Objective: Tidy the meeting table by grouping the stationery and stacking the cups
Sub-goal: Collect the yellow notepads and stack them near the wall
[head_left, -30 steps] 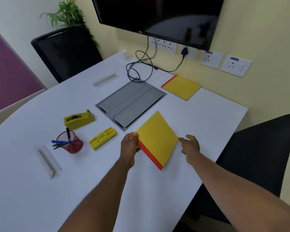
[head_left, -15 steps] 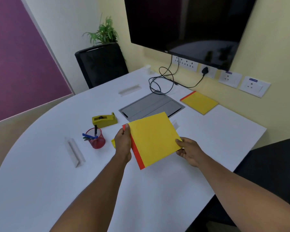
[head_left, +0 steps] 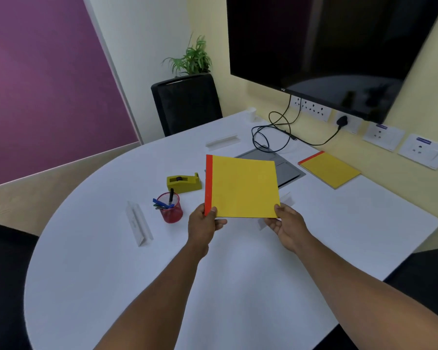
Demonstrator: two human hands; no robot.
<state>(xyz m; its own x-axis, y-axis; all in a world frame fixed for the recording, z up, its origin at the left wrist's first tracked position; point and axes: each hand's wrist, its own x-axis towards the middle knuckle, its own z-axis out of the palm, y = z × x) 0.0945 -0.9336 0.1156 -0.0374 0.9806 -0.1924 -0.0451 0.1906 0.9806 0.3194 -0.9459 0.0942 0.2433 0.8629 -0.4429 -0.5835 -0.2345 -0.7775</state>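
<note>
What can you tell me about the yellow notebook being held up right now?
The held notebook is square and thin, with a plain yellow cover and an orange-red spine strip down its left edge. It looks like card or paper, closed, lifted off the table, cover facing the camera. The left hand pinches its lower spine corner; the right hand holds the lower right corner.

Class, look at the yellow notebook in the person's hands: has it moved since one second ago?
Yes. The held notebook has been lifted off the table, now overlapping the grey panel it lay in front of.
</note>
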